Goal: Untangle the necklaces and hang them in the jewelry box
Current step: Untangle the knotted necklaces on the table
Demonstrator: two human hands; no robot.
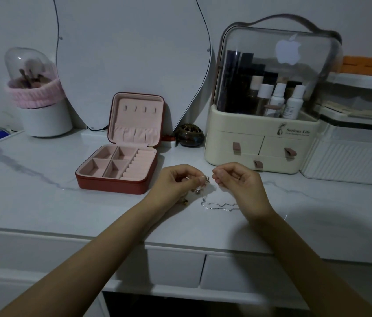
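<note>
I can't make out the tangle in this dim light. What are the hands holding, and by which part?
Both hands pinch the tangled necklaces: left hand at the beaded knot, right hand on a thin strand; loose chain lies on the table.

Dim, bluish, soft light; faint arm shadows lower right on the desk (pixel 43 202); wide-angle bending at edges.

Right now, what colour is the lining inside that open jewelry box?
Pale pink lining, seen in the head view.

Tabletop (pixel 43 202): glossy white marble-look, grey veins
Jewelry box (pixel 116 186): matt red leatherette, pink velvety lining
Necklaces (pixel 217 205): thin shiny silver metal
Organizer (pixel 260 147): cream plastic, clear glossy lid
</note>
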